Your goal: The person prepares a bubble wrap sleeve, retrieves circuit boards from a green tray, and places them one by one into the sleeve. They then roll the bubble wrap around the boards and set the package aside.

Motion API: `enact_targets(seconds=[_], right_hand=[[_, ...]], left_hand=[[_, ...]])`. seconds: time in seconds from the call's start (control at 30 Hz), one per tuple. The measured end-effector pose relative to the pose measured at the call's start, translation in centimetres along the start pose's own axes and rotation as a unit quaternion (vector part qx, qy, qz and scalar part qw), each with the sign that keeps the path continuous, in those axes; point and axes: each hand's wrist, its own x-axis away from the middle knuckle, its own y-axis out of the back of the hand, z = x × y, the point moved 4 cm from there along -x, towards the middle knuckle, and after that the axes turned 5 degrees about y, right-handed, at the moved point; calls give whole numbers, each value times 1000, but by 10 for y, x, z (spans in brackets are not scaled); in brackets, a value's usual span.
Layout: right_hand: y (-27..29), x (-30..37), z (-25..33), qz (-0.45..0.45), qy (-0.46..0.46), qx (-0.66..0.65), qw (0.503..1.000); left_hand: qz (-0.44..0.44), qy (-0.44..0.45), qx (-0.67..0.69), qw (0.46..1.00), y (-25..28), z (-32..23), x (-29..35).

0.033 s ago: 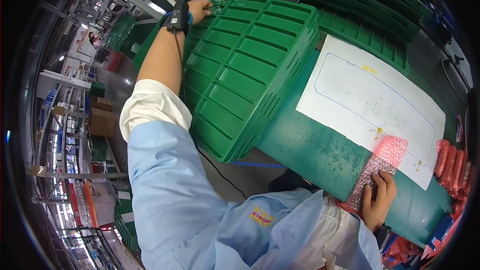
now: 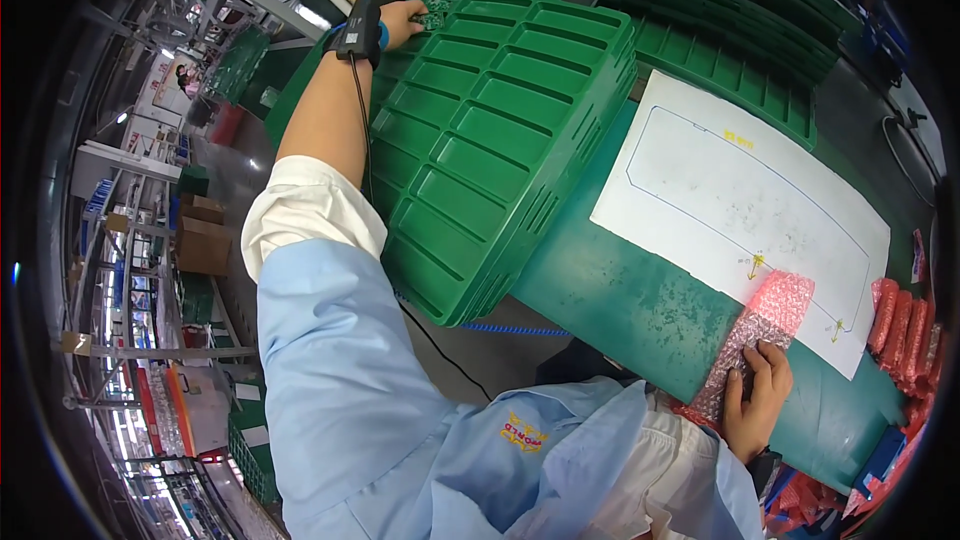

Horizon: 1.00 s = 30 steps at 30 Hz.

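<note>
My left hand (image 2: 402, 24) reaches out to the far left corner of a green compartment tray (image 2: 465, 185). Its fingers are closed at the edge of a small green circuit board (image 2: 435, 12) in that corner compartment; the fingertips are partly hidden. The tray's other visible compartments hold nothing. At the near right, my right hand (image 2: 762, 395) grips a pink bubble-wrap bag (image 2: 780, 302), thumb on one side and bent fingers on top. The bag lies over the table edge and partly over a white sheet (image 2: 750, 195) with a drawn outline.
The tray tops a stack. More green trays (image 2: 715, 30) are piled at the back right. Rolled pink bubble-wrap bags (image 2: 900, 330) lie at the right edge, near a blue box (image 2: 880, 460). A black cable (image 2: 440, 348) runs down from my left wrist. Cartons (image 2: 203, 240) stand at left.
My left hand and wrist have shifted very slightly at the tray corner. The right hand and the bag have stayed in place.
</note>
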Motion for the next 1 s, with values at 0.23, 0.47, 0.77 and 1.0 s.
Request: enact_targets(seconds=[0.23,0.47,0.77,1.0], right_hand=[[0,-1,2,-4,-2,4,1000],[1,-2,2,-3,-7,1,1000],[1,-3,1,-2,-8,5,1000],[2,-4,2,-3,-7,2,1000]], left_hand=[[66,51,62,995,-7,-1,-13],[61,36,19,997,1,-4,-16],[31,30,-46,998,0,0,-18],[-40,42,37,998,14,9,-33]])
